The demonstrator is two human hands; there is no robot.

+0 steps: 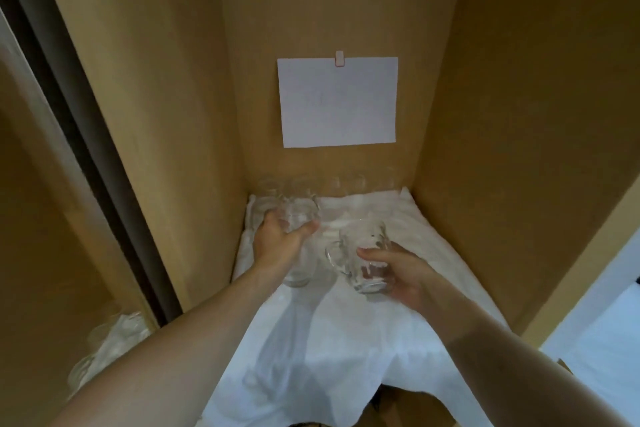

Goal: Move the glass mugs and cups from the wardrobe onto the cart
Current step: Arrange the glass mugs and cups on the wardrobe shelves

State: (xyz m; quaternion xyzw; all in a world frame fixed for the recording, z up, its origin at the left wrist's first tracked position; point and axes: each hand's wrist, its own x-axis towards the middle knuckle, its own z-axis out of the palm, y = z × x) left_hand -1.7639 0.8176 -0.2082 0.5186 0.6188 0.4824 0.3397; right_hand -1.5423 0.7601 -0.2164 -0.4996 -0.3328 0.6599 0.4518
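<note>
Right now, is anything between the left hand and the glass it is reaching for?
No. The left hand is already on a glass mug at the shelf's back left; nothing visible lies between them. The right hand holds another mug.

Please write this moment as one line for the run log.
left hand: grips glass mug | right hand: holds handled glass mug | place: wardrobe shelf, white cloth | cart: not in view

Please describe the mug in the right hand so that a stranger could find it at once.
Start from the white paper on the wardrobe's back wall and look down to the white cloth. The mug is below the paper's right half, held by the right hand. Unlike the glasses along the back wall, it is tilted, with its handle pointing left.
</note>
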